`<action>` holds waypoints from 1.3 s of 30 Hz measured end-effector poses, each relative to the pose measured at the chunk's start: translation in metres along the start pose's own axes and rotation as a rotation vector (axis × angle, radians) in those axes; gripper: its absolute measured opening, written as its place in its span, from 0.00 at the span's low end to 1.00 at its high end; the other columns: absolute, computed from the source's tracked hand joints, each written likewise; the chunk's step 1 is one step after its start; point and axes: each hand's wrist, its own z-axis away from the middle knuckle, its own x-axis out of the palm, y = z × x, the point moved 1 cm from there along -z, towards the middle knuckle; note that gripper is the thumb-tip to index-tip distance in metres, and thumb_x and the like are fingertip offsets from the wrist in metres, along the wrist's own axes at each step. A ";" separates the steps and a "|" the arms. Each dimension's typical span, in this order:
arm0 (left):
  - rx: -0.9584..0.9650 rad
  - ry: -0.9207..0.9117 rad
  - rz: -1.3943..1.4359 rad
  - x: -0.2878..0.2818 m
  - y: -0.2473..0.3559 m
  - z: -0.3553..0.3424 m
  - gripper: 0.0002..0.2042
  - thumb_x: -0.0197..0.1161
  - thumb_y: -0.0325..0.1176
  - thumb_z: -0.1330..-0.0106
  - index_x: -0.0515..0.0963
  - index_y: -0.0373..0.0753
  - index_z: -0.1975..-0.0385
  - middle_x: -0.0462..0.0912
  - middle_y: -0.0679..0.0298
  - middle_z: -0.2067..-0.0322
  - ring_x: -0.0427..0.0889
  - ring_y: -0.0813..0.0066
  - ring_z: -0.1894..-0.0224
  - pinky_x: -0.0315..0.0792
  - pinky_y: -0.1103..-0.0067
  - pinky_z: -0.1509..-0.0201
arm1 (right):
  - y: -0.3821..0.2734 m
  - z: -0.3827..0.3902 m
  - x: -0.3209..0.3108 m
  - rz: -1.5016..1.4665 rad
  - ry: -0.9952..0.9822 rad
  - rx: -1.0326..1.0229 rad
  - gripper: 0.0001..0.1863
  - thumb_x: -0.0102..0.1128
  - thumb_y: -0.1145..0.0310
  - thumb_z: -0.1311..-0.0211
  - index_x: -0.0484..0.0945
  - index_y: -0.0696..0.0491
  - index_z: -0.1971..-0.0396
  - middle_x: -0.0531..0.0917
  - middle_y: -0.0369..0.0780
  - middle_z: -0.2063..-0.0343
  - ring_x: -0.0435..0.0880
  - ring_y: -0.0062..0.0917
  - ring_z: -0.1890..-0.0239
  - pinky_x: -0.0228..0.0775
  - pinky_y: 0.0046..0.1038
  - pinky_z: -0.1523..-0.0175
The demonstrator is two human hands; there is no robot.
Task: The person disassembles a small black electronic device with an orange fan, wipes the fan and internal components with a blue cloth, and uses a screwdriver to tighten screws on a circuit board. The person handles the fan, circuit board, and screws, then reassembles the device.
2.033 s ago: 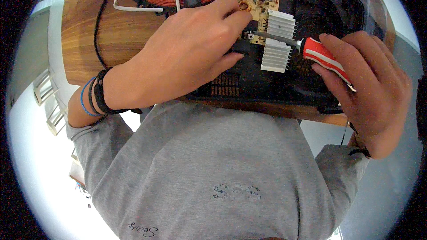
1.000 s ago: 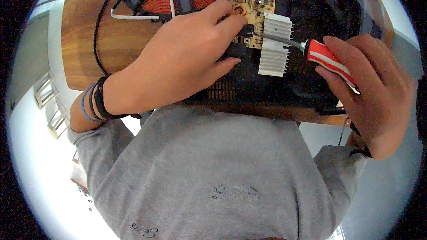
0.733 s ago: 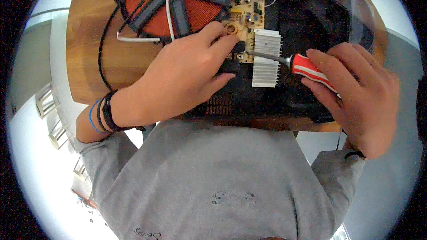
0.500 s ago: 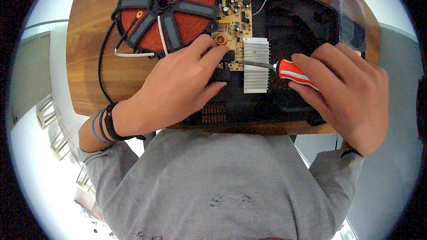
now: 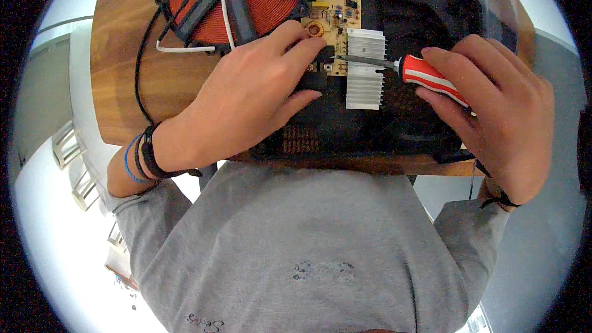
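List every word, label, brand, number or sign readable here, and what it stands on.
None reads clearly.
Gray shirt: script-like mark, too blurred; speckled dark print, illegible.
Circuit board: any markings too small to read.
Red-and-white screwdriver: no lettering visible.

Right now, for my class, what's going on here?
A person's right hand holds a red-and-white screwdriver, which extends across a silver heat sink toward the circuit board. The left hand is at the board's left edge; its hold there is hidden. A reddish coil sits to the board's left.
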 end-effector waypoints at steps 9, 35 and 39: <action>0.018 0.002 0.011 -0.001 0.001 0.000 0.33 0.79 0.33 0.39 0.75 0.37 0.33 0.79 0.52 0.45 0.86 0.43 0.47 0.84 0.60 0.46 | -0.002 -0.001 0.000 -0.001 -0.006 -0.049 0.22 0.82 0.66 0.49 0.88 0.52 0.53 0.85 0.38 0.63 0.88 0.36 0.62 0.81 0.37 0.61; -0.049 -0.078 0.070 -0.011 0.009 0.003 0.33 0.80 0.31 0.40 0.76 0.42 0.32 0.80 0.54 0.44 0.85 0.45 0.45 0.84 0.61 0.44 | -0.001 0.000 -0.009 -0.140 0.012 -0.065 0.24 0.84 0.68 0.52 0.89 0.55 0.53 0.86 0.41 0.63 0.88 0.36 0.63 0.81 0.35 0.61; -0.061 -0.109 0.055 -0.011 0.009 0.006 0.34 0.80 0.31 0.40 0.76 0.41 0.32 0.80 0.54 0.43 0.86 0.45 0.45 0.84 0.61 0.45 | -0.001 0.000 -0.006 -0.142 0.016 -0.079 0.24 0.84 0.68 0.53 0.89 0.55 0.53 0.86 0.41 0.63 0.88 0.36 0.63 0.81 0.35 0.61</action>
